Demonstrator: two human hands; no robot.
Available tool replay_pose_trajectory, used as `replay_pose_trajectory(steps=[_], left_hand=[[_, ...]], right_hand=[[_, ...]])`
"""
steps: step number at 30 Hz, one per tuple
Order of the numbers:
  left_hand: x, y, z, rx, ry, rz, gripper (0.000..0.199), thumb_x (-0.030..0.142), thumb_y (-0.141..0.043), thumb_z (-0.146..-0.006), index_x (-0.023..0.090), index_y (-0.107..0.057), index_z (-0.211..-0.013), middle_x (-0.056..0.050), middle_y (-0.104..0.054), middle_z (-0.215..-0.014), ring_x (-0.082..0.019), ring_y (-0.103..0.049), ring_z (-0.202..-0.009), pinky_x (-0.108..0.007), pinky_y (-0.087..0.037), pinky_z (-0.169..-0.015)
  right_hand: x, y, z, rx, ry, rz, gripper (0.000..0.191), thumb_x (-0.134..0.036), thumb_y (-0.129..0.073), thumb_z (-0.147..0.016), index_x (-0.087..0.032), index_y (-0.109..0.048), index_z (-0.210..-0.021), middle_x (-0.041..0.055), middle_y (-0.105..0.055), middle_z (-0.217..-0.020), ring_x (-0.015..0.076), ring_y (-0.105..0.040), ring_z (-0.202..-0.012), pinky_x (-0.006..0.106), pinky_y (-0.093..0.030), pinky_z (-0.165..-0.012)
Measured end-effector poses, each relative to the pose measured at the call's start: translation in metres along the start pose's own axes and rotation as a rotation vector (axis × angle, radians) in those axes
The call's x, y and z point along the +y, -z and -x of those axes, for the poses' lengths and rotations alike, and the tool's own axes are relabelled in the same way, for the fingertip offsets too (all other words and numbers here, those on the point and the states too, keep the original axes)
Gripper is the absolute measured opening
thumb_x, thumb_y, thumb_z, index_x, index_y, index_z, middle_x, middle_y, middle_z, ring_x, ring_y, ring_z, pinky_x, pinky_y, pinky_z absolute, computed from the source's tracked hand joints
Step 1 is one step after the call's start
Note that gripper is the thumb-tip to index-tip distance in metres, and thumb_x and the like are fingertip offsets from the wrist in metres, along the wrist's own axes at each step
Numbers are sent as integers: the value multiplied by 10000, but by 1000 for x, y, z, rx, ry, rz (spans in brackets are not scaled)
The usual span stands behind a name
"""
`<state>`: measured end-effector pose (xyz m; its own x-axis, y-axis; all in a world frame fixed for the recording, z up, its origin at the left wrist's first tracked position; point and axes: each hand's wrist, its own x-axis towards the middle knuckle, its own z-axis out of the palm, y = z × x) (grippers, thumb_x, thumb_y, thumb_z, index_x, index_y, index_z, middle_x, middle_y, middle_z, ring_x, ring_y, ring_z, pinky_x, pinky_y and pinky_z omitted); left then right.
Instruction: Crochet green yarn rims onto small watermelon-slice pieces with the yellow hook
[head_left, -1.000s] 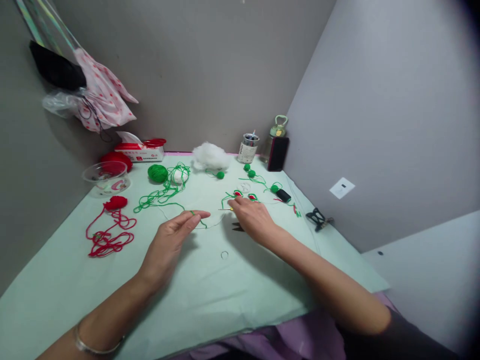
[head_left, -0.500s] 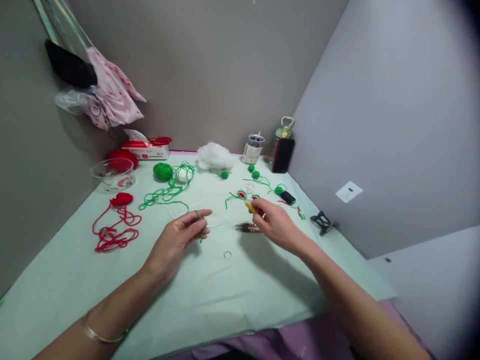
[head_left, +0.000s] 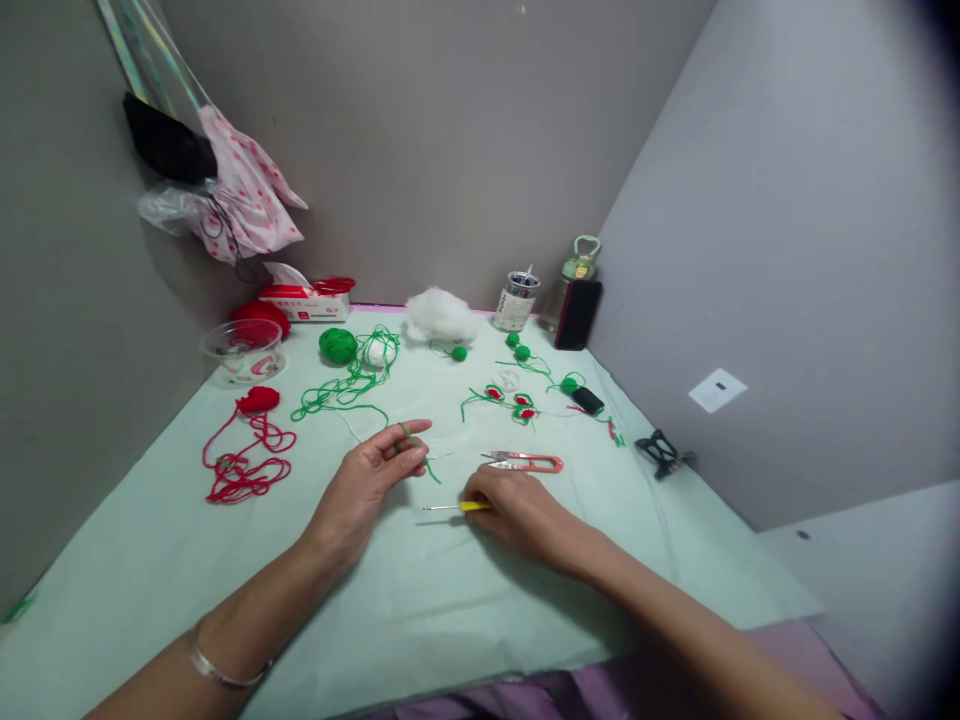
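My left hand (head_left: 369, 478) is pinched on a strand of green yarn (head_left: 433, 470), which loops over the index finger with its short tail hanging past the thumb. My right hand (head_left: 517, 512) is closed on the yellow handle of a crochet hook (head_left: 474, 507). Its thin metal shaft points left, low over the tabletop. Just beyond the right hand lie orange-handled thread snips (head_left: 551, 463). Farther back are small red and green crocheted pieces (head_left: 523, 410) with loose yarn tails. A thin pale thread shows beside the left fingertips.
A green yarn ball (head_left: 338, 346) with tangled strands and a red yarn ball (head_left: 259, 400) lie left. White stuffing (head_left: 441, 316), a can of pens (head_left: 517, 302), a bottle (head_left: 581, 262) and a phone (head_left: 579, 314) stand at the back. A black clip-like stand (head_left: 660, 453) sits right.
My right hand has come nearer to me from beside the crocheted pieces, and the crochet hook now points left. The snips are uncovered. The small ring on the table no longer shows.
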<state>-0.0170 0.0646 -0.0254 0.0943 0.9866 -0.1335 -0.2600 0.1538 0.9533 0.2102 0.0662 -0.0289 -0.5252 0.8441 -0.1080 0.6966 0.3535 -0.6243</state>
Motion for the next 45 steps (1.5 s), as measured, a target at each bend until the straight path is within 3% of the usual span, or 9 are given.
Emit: replay_pose_trajectory(steps=[3,7,11,17,21,26,34,40,45], left_hand=[[-1,-1,-1,-1,-12,0,374,360,-850,-807,243,-798,-1159,7,-653,-858,-155,-598,-795,-301,-484,-829],[-5,-5,1,-26,-53,-46,349,346,-837,-825,240,-791,-1154,10,-669,-853,-159,-617,-801,-297,-483,-835],[-7,-8,4,-3,-77,-38,381,362,-829,-829,228,-763,-1179,18,-683,-840,-160,-646,-798,-293,-504,-837],[-5,-7,3,62,-95,-8,389,360,-827,-831,232,-750,-1190,47,-669,-813,-131,-656,-789,-254,-511,-834],[-2,-8,4,57,-117,-45,350,351,-816,-837,222,-767,-1158,51,-654,-757,-128,-646,-774,-247,-510,-829],[0,-8,4,61,-103,-68,390,360,-824,-812,215,-766,-1170,49,-667,-740,-133,-644,-752,-248,-523,-802],[3,-13,10,107,-95,-135,458,401,-878,-700,215,-786,-1109,-5,-757,-828,-188,-714,-802,-291,-587,-798],[7,-9,7,86,-124,-163,405,402,-846,-769,216,-776,-1121,19,-693,-790,-153,-674,-767,-250,-563,-757],[7,-6,4,35,-109,-94,382,365,-847,-807,210,-772,-1148,17,-686,-800,-147,-665,-781,-256,-541,-795]], right_hand=[[-7,7,-4,31,-24,-169,66,-177,-681,-877,-193,-650,-820,-10,-648,-742,137,-549,-672,257,-394,-634],[-27,9,-14,131,-168,-864,302,-410,-818,-747,-202,-606,-807,-56,-604,-652,68,-342,-481,239,-252,-474],[-48,-4,-25,190,-230,-1186,402,-400,-895,-611,-193,-594,-780,-66,-622,-595,29,-249,-416,238,-142,-434],[-57,-23,-32,328,-235,-1225,324,-367,-842,-664,-171,-670,-857,-57,-643,-624,21,-263,-416,233,-134,-428],[-55,-27,-33,392,-249,-1212,301,-368,-837,-656,-175,-640,-776,-52,-632,-611,23,-267,-423,230,-143,-426],[-51,-28,-34,391,-243,-1220,328,-388,-847,-648,-180,-616,-755,-43,-640,-613,24,-272,-421,226,-152,-427],[-50,-31,-32,439,-270,-1244,346,-410,-846,-659,-194,-588,-742,-97,-489,-536,32,-256,-431,229,-157,-434],[-52,-21,-28,391,-214,-1112,268,-373,-831,-681,-182,-669,-777,-26,-654,-672,53,-327,-482,246,-205,-456],[-51,-12,-25,398,-161,-1043,238,-381,-818,-731,-175,-708,-777,-28,-624,-663,60,-354,-513,245,-222,-478]])
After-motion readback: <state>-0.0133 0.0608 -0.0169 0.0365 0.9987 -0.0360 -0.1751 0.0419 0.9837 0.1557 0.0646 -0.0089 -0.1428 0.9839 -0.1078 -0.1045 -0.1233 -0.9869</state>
